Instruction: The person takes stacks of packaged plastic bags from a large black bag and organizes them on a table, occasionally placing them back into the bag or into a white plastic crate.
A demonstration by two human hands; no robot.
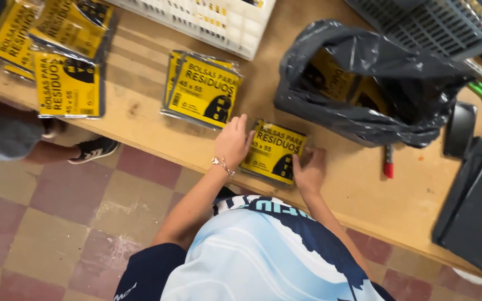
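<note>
From the head camera, the left hand (234, 142) and right hand (309, 167) pinch a yellow pack (274, 151) by its two short ends, flat at the table (140, 120) edge. The right fingers seem curled underneath, though that is blurred. Its long axis runs left-right, slightly tilted, with its top edge facing the black bag (364, 83). Judging by the overhang, it could slip floorward if the pinch loosens.

long wooden workbench (140, 120); worn checkered floor (46, 223), red and tan tiles.
</note>
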